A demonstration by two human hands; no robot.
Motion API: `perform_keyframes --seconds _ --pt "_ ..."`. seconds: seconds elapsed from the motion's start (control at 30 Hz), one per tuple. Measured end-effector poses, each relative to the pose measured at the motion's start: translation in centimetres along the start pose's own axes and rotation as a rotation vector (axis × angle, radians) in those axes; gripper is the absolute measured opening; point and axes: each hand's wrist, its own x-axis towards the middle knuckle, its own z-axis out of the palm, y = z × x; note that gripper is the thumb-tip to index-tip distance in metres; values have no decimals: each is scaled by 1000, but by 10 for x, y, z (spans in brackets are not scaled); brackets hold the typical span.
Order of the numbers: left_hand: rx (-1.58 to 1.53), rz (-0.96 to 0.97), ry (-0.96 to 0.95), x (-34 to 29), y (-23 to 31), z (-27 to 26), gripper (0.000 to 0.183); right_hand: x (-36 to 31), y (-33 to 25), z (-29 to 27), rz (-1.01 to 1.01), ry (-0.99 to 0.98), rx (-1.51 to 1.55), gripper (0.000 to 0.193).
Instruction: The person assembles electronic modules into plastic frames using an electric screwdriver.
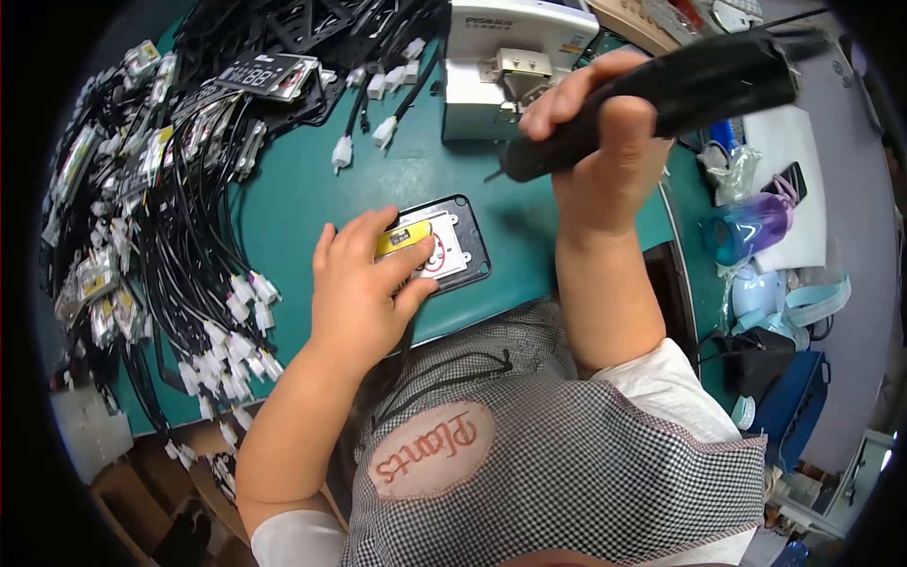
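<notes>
My right hand (pixel 609 175) is raised over the right side of the table, its fingers wrapped round a black electric screwdriver (pixel 704 85). The tool is somewhat blurred; its thin bit points left and down, apart from everything else. Below and to the left, a black-framed panel (pixel 478 253) lies on the table. It carries a white board (pixel 455 251) and a yellow label (pixel 404 236). My left hand (pixel 359 283) grips the panel's left part, thumb by the near edge and fingers across to the far side. That part is hidden under the hand.
At the back stands a white screw feeder (pixel 472 106) with a metal front piece. Wired display modules (pixel 269 76) and black cables with white connectors (pixel 241 354) heap up on the left. To the right are a purple-blue bottle (pixel 751 227) and a phone (pixel 796 180). The green tabletop (pixel 293 189) ends before my apron.
</notes>
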Motion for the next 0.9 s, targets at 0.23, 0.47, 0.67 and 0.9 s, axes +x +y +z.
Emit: perform_keyframes --seconds 0.23,0.47,0.67,0.9 --pt "-69 95 22 14 12 11 39 46 -18 -23 -219 34 -4 74" --pt "-99 95 26 16 11 12 40 50 -3 -18 -279 44 -153 78" --pt "-116 97 49 15 9 14 41 34 0 -19 -153 -90 -129 80" --pt "-105 101 32 17 9 12 41 1 19 -27 -122 41 -45 61"
